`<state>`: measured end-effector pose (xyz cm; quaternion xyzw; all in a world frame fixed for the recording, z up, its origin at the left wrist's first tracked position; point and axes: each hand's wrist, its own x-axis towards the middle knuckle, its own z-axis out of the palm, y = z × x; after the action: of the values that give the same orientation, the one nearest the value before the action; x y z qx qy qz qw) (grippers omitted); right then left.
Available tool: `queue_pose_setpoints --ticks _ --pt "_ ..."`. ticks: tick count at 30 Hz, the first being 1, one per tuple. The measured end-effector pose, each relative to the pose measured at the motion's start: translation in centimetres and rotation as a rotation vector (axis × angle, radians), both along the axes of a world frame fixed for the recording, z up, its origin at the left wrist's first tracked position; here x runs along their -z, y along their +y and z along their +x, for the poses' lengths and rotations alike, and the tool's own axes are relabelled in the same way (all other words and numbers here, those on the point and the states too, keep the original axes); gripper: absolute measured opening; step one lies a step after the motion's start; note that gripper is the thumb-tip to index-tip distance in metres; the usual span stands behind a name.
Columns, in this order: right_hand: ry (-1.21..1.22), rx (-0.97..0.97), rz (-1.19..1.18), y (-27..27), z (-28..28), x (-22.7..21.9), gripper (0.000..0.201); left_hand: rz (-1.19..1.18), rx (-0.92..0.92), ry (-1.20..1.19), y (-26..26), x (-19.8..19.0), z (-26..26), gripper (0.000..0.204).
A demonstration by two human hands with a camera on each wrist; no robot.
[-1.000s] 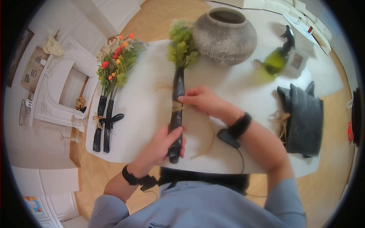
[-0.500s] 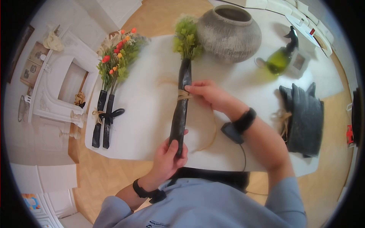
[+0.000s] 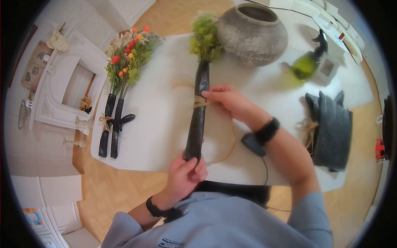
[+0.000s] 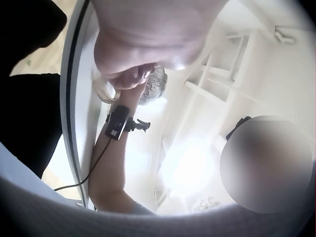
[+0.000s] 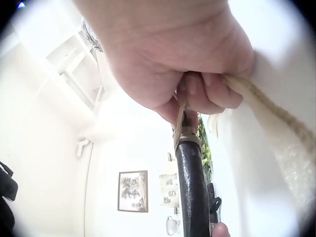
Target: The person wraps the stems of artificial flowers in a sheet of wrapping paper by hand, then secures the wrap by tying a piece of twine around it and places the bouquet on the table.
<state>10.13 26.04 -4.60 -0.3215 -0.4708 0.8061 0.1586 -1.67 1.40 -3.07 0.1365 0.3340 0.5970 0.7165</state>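
Note:
A bundle of green foliage (image 3: 205, 41) has its stems in a black wrapper (image 3: 194, 134), with a tan ribbon (image 3: 201, 101) wound round the middle. My left hand (image 3: 182, 178) grips the wrapper's bottom end, thumb on top. At the ribbon, my right hand (image 3: 233, 101) holds the bundle between thumb and fingers. From under its curled fingers a loose length of ribbon (image 5: 276, 111) trails off in the right wrist view. The left wrist view shows mostly the underside of the left hand (image 4: 153, 34); the bundle is hidden there.
Two wrapped flower bunches (image 3: 109, 124) with bows lie at the left of the white table (image 3: 153, 136). A round grey pot (image 3: 253, 41) stands by the foliage. A green spray bottle (image 3: 305, 66) and a stack of black wrapping (image 3: 329, 132) are on the right.
My left hand has slid down the wrapper from its lower part to its bottom end, and the bundle has shifted slightly. My right hand stays at the ribbon.

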Motion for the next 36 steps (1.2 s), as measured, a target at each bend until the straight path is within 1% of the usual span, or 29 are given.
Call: queue_pose_setpoints --ticks 2,4,5,7,8,9,11,12,13,15,16,18,19,21,22,24,25,27,28,30,31,33,34,35,36 --pt "0.029 0.011 -0.034 -0.1 0.0 -0.3 0.016 0.015 0.033 -0.024 0.0 -0.1 -0.4 0.048" --pt "0.06 0.024 -0.069 0.0 0.1 -0.5 0.018 0.055 -0.071 0.033 0.8 -0.4 -1.5 0.049" --pt "0.084 0.008 -0.104 0.1 0.2 -0.5 0.018 0.054 -0.069 0.034 1.5 -0.6 -2.3 0.049" --pt "0.111 -0.009 -0.138 0.3 0.3 -0.5 0.017 -0.047 -0.119 0.062 3.6 -1.2 -4.4 0.049" --pt "0.132 -0.018 -0.144 0.4 0.4 -0.3 0.017 -0.052 -0.091 0.114 4.5 -0.4 -5.6 0.045" --pt "0.154 -0.029 -0.147 0.5 0.5 -0.2 0.017 -0.05 -0.092 0.115 5.8 -0.1 -6.1 0.045" --pt "0.151 -0.024 -0.125 0.5 0.6 -0.3 0.018 -0.038 0.057 0.271 8.6 -0.1 -6.6 0.041" --pt "0.147 -0.016 -0.105 0.4 0.7 -0.4 0.018 -0.066 0.038 0.27 9.8 -1.1 -5.7 0.037" --pt "0.148 -0.012 -0.093 0.4 0.8 -0.6 0.018 -0.054 0.041 0.271 10.8 -0.9 -5.4 0.037" --pt "0.16 0.021 -0.144 0.1 0.7 -0.7 0.019 0.006 0.118 0.475 12.4 0.3 -5.1 0.035" --pt "0.16 0.023 -0.134 0.1 0.7 -0.7 0.019 0.017 0.119 0.476 13.0 0.7 -4.9 0.035" --pt "0.175 0.035 -0.143 0.1 0.8 -0.6 0.019 0.133 0.059 0.856 14.2 1.2 -4.4 0.034" --pt "0.178 0.042 -0.137 -0.3 0.6 -0.6 0.019 0.141 0.064 0.859 14.5 1.2 -3.9 0.034" --pt "0.239 0.105 -0.136 -0.9 -0.1 -0.6 0.02 0.211 -0.04 0.954 14.7 1.4 -3.2 0.027" --pt "0.248 0.039 -0.106 -0.2 0.0 0.5 0.02 0.21 -0.038 0.954 14.8 1.6 -3.0 0.027" --pt "0.25 0.052 -0.116 -0.1 -0.2 1.0 0.021 0.282 -0.099 0.951 14.9 2.0 -2.7 0.022" --pt "0.253 0.066 -0.125 -0.1 -0.3 1.0 0.021 0.282 -0.102 0.95 14.9 2.2 -2.5 0.022" --pt "0.254 0.06 -0.127 -0.1 -0.4 1.2 0.021 0.24 -0.224 0.964 14.6 2.7 -2.0 0.015" --pt "0.256 0.054 -0.131 -0.2 -0.5 1.3 0.021 0.24 -0.228 0.964 14.5 3.0 -2.0 0.015" --pt "0.25 0.046 -0.094 -0.5 -0.5 0.8 0.02 0.267 -0.23 0.799 14.1 3.4 -2.3 0.012" --pt "0.245 0.036 -0.058 -0.7 -0.5 0.5 0.02 0.26 -0.246 0.807 14.0 3.5 -2.7 0.012" --pt "0.272 0.016 -0.044 -0.9 -0.3 -0.4 0.02 0.271 -0.09 0.871 13.5 3.2 -4.2 0.013" --pt "0.293 0.016 -0.031 -1.1 -0.5 -0.6 0.02 0.336 -0.069 0.901 13.4 3.0 -4.8 0.018" --pt "0.25 0.043 -0.011 -1.0 -0.6 -0.4 0.021 0.387 -0.088 0.812 13.4 2.9 -5.1 0.02" --pt "0.205 0.076 0.011 -0.9 -0.6 -0.3 0.021 0.391 -0.07 0.802 13.4 2.9 -6.0 0.021"
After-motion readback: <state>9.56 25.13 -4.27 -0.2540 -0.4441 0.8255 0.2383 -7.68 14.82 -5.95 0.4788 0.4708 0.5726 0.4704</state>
